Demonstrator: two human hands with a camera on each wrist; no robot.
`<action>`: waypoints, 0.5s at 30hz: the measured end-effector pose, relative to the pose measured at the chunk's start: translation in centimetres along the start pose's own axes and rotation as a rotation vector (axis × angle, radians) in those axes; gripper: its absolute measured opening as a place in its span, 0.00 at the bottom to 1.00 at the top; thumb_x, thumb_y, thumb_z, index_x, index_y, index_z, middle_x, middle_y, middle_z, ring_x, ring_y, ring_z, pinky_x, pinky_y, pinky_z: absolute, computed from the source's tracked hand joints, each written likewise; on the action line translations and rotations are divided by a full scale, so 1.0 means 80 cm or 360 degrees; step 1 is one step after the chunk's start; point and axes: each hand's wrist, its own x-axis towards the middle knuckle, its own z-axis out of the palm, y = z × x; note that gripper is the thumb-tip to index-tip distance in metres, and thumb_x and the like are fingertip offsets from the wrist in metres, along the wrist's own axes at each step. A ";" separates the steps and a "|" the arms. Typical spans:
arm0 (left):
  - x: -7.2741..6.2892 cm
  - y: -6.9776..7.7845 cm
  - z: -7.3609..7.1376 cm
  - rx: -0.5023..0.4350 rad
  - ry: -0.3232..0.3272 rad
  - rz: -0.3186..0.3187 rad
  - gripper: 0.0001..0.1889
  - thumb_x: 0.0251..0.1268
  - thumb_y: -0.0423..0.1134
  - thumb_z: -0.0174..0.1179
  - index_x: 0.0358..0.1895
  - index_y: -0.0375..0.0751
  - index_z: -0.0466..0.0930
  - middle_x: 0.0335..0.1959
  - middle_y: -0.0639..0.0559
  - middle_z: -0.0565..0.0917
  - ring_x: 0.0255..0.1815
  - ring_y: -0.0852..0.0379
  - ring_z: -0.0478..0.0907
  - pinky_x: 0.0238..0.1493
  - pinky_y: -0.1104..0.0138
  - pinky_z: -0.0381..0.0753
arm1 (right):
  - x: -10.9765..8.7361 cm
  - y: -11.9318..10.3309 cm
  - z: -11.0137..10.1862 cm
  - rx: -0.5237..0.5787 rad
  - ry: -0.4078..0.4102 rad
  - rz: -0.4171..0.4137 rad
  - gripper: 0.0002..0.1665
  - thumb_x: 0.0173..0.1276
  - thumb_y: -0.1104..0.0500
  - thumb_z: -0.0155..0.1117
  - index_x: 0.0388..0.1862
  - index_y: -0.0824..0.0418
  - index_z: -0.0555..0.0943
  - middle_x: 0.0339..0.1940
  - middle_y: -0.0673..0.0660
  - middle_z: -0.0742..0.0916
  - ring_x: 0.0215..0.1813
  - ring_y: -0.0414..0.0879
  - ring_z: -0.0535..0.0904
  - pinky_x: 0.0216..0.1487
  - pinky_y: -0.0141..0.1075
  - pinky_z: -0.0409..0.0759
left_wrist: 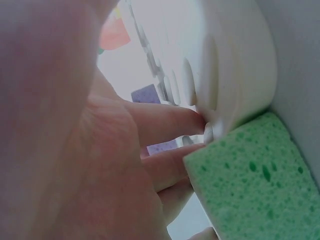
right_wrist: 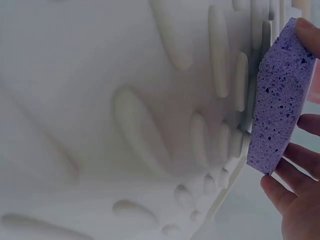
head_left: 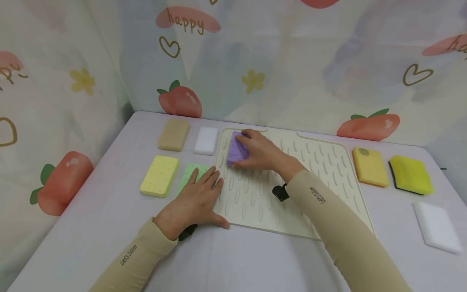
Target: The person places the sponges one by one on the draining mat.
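Observation:
My right hand (head_left: 263,153) grips a purple sponge (head_left: 237,149) at the far left corner of a cream ridged mat (head_left: 251,202). In the right wrist view the purple sponge (right_wrist: 280,95) stands between thumb and fingers, tilted against the ridges. My left hand (head_left: 198,200) is spread flat, its fingers straight, over the mat's left edge and a green sponge (head_left: 189,171). The left wrist view shows the green sponge (left_wrist: 260,175) beside the fingers, close against the mat's rim. Part of the green sponge is hidden under that hand in the head view.
Left of the mat lie a yellow sponge (head_left: 159,176), a tan sponge (head_left: 174,134) and a white sponge (head_left: 206,140). On the right lie an orange-yellow sponge (head_left: 371,167), a bright yellow sponge with a dark underside (head_left: 411,175) and another white sponge (head_left: 437,227). A patterned curtain (head_left: 284,65) hangs behind.

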 end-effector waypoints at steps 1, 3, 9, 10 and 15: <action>0.000 0.000 0.000 0.0000 0.0002 0.0001 0.63 0.40 0.78 0.65 0.75 0.37 0.61 0.79 0.40 0.57 0.83 0.46 0.45 0.78 0.41 0.44 | 0.003 -0.001 0.001 0.0000 -0.0010 0.0000 0.54 0.56 0.38 0.74 0.74 0.62 0.66 0.74 0.68 0.67 0.74 0.62 0.65 0.73 0.54 0.67; -0.001 -0.001 0.000 0.0006 0.0008 0.0008 0.63 0.40 0.78 0.65 0.75 0.37 0.61 0.79 0.40 0.57 0.83 0.46 0.45 0.78 0.40 0.44 | 0.009 -0.003 0.002 -0.0004 -0.0032 0.0004 0.54 0.57 0.37 0.74 0.75 0.62 0.66 0.74 0.68 0.67 0.74 0.63 0.65 0.72 0.54 0.67; -0.001 -0.002 0.002 0.0025 0.0035 0.0028 0.62 0.41 0.78 0.64 0.74 0.36 0.62 0.79 0.40 0.58 0.83 0.45 0.46 0.78 0.40 0.46 | 0.025 -0.004 0.005 -0.0041 -0.0081 0.0019 0.53 0.58 0.37 0.72 0.75 0.62 0.65 0.75 0.68 0.67 0.74 0.63 0.65 0.72 0.54 0.68; 0.000 -0.002 0.002 0.0026 0.0037 0.0030 0.62 0.41 0.78 0.64 0.74 0.36 0.62 0.79 0.39 0.58 0.83 0.45 0.46 0.77 0.40 0.46 | 0.026 -0.004 0.005 -0.0039 -0.0086 0.0024 0.53 0.58 0.37 0.72 0.75 0.62 0.65 0.75 0.68 0.67 0.74 0.63 0.65 0.72 0.53 0.68; -0.001 -0.002 0.002 0.0032 0.0041 0.0033 0.62 0.40 0.79 0.64 0.74 0.36 0.63 0.78 0.39 0.58 0.82 0.45 0.47 0.77 0.40 0.46 | 0.030 -0.004 0.010 0.0003 -0.0115 0.0052 0.54 0.60 0.38 0.71 0.77 0.62 0.63 0.77 0.67 0.64 0.77 0.61 0.61 0.74 0.52 0.65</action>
